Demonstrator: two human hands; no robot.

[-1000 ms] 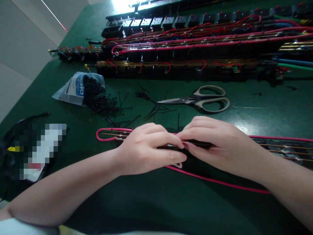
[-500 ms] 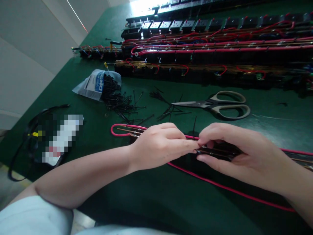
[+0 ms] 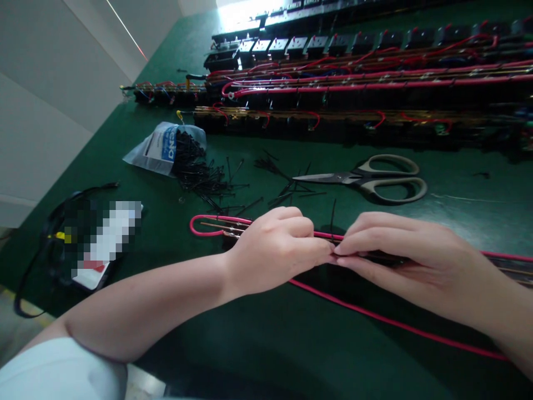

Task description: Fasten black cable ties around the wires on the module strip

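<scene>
My left hand [image 3: 280,247] and my right hand [image 3: 420,255] meet fingertip to fingertip over a long dark strip with copper-coloured rods [image 3: 510,271]. Both are closed in a pinch on a thin black cable tie [image 3: 333,214], one end of which sticks up just beyond the fingers. The pinched part of the tie is hidden. A red cable [image 3: 199,218] loops round the strip's left end and runs along its far side. On the near side, a length of red cable [image 3: 400,320] curves off to the right.
Beyond my hands lie scissors [image 3: 370,179] and loose black cable ties [image 3: 287,186]. More ties spill from a clear plastic bag [image 3: 152,147]. Several wired strips [image 3: 353,83] line the back of the green table [image 3: 233,355]. A phone [image 3: 108,244] and black cord [image 3: 25,283] are at left.
My right thumb and fingers have closed together at the left fingertips, where a gap showed before. The left fingers have curled in slightly. The view has shifted a little.
</scene>
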